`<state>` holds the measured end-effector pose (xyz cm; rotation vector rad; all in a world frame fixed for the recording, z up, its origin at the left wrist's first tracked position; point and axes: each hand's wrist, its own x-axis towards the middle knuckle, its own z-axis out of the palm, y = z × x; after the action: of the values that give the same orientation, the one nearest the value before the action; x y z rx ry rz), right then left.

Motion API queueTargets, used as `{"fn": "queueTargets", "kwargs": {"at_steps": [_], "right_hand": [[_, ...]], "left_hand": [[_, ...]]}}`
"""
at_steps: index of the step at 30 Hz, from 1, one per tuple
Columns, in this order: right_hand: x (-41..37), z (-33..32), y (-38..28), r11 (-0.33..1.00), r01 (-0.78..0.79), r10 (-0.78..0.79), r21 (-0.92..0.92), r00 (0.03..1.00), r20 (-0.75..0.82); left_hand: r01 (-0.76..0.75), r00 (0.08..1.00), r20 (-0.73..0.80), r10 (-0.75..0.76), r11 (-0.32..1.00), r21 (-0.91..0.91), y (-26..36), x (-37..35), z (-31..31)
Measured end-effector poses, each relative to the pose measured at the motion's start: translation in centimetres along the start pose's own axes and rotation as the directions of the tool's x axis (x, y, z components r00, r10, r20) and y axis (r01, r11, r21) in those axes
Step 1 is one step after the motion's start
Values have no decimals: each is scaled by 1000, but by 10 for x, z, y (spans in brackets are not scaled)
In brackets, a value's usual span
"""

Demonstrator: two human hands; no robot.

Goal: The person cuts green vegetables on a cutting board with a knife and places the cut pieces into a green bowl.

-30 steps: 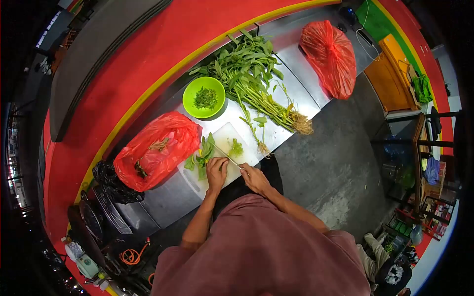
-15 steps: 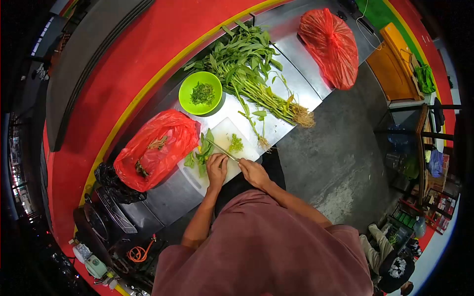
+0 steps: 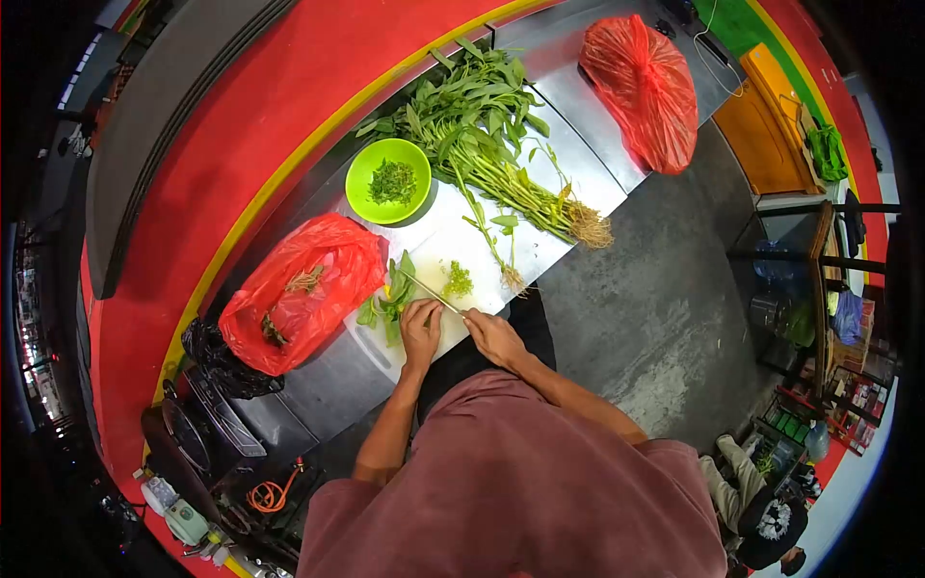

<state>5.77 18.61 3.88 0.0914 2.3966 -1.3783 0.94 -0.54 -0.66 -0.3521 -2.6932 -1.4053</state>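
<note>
My right hand (image 3: pixel 493 337) is closed on the handle of a knife (image 3: pixel 434 294), whose thin blade points up and left over the white cutting board (image 3: pixel 371 349). Beside the blade, my left hand (image 3: pixel 421 329) has its fingers closed on a small bunch of water spinach (image 3: pixel 395 301), leaves spreading out to the left. A little pile of chopped green stems (image 3: pixel 457 280) lies on the board just beyond the knife. Above the board stands a lime-green bowl (image 3: pixel 362 204) with finely cut greens (image 3: pixel 393 182) in it.
A large heap of rooted water spinach (image 3: pixel 482 125) covers the steel counter behind. An opened red plastic bag (image 3: pixel 337 255) with root trimmings sits left, next to a black bag (image 3: pixel 226 361). A tied red bag (image 3: pixel 641 96) rests at far right. Another person (image 3: pixel 756 491) is lower right.
Almost nothing differs. Both hands and the knife stay at the same spot over the board; the whole view shifts very slightly.
</note>
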Motion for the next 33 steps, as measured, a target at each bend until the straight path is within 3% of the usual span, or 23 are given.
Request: {"fn": "queueTargets", "kwargs": {"at_steps": [3,5,10,13,23,25,33], "right_hand": [[3,7,7,999,14,-14,48,1000,-4],[7,13,14,991,135,-135,1,985,-106],[19,13,2,995,90,-93,-35,991,-92],[23,13,3,999,40,-41,-19,999,-34],[8,11,7,995,95,-91,41,993,-79],[13,15,10,997,54,-56,-52,998,-36],[21,15,1,997,71,-72,-13,995,-64]], "left_hand": [[4,1000,-7,-4,1000,3,-1,0,0],[-1,1000,-9,1,1000,5,-1,-1,1],[46,999,17,-47,999,17,3,-3,-1],[-31,999,-7,32,999,41,6,-3,-2],[-8,1000,26,7,1000,30,-3,-3,-3],[36,999,25,-37,999,12,-1,-3,-3],[-2,1000,11,2,1000,19,0,-1,-2]]}}
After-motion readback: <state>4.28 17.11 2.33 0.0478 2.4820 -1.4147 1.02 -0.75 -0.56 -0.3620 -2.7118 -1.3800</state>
